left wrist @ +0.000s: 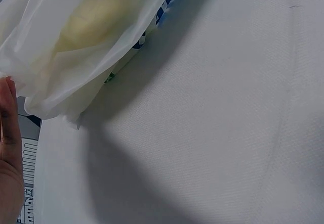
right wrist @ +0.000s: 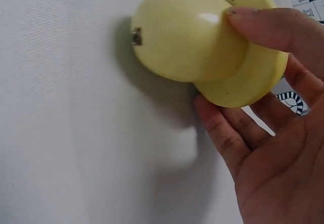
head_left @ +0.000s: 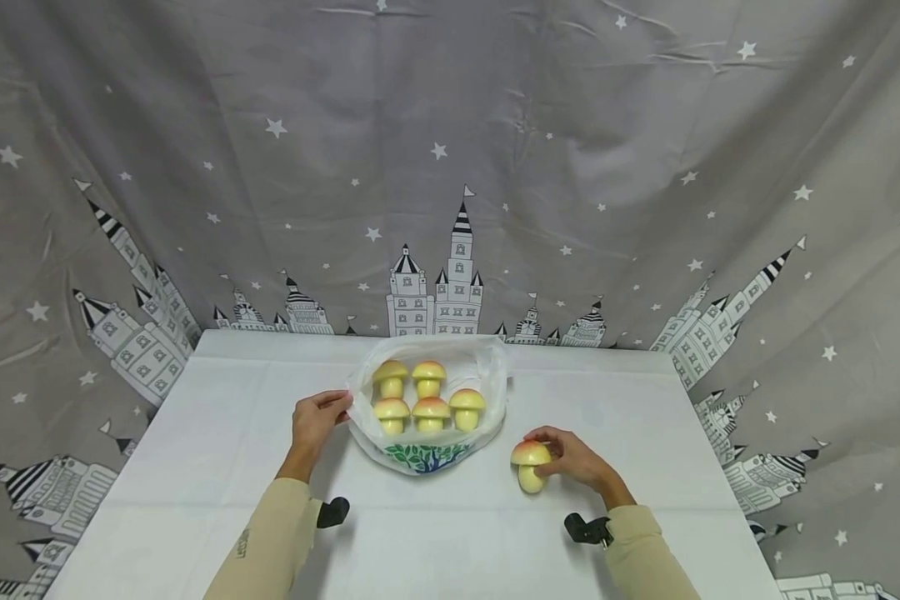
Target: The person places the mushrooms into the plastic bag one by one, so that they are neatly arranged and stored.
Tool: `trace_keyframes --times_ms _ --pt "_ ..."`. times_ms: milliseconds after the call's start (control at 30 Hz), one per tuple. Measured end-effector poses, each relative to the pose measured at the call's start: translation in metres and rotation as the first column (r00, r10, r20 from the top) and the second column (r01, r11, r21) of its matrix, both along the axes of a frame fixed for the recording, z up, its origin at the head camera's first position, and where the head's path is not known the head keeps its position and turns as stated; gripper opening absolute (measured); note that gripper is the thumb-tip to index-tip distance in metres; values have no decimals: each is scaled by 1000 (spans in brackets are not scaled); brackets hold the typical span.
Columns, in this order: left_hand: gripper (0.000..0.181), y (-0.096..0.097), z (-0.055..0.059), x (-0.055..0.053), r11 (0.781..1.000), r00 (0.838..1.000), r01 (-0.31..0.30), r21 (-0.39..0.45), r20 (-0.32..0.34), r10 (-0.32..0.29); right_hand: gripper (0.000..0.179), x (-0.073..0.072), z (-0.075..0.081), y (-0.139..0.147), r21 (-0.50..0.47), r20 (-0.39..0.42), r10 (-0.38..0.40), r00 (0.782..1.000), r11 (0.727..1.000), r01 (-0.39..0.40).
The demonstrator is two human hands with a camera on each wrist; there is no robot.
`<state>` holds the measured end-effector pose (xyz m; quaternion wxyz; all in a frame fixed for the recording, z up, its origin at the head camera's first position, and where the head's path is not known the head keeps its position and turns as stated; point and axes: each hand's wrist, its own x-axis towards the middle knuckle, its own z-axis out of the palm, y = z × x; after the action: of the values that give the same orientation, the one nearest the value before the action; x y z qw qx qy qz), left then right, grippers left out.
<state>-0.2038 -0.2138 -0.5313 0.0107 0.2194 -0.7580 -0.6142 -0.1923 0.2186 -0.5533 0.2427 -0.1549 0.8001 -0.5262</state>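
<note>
A white plastic bag (head_left: 376, 452) with a green and blue tree print lies on the table, its mouth spread wide. Inside it sit several yellow toy mushrooms (head_left: 430, 411) with reddish tops. My left hand (head_left: 318, 423) pinches the bag's left rim; in the left wrist view, its fingers (left wrist: 9, 113) show at the edge beside the thin plastic. To the right of the bag, my right hand (head_left: 570, 457) grips another toy mushroom (head_left: 529, 454). The right wrist view shows the thumb on the stem of that mushroom (right wrist: 177, 37) and fingers around its cap.
A white cloth covers the table (head_left: 435, 546). Behind and beside it hangs a grey curtain (head_left: 307, 192) with stars and castles. A black wrist mount (head_left: 333, 512) sticks out from the left sleeve, and another mount (head_left: 587, 529) from the right.
</note>
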Motion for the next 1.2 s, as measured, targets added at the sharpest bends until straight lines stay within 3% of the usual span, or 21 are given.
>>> trace_keyframes --times_ms 333,600,933,1033,1200 --pt "33 1 3 0 1000 1000 15 15 -11 -15 52 -2 -5 -1 -22 -44 -137 990 990 136" --pt "32 1 3 0 1000 1000 15 15 -18 -15 52 -6 -7 -4 -3 -79 -241 967 970 242" --pt "32 1 1 1 1000 1000 19 3 -13 -19 51 -10 -7 -6 -65 -93 -283 955 959 277" --pt "32 1 1 1 1000 1000 18 4 -9 -18 50 -9 0 -8 -75 -91 -292 952 955 286" --pt "32 0 1 0 1000 1000 16 6 -11 -16 47 -5 32 -17 -59 -63 -312 948 949 309"
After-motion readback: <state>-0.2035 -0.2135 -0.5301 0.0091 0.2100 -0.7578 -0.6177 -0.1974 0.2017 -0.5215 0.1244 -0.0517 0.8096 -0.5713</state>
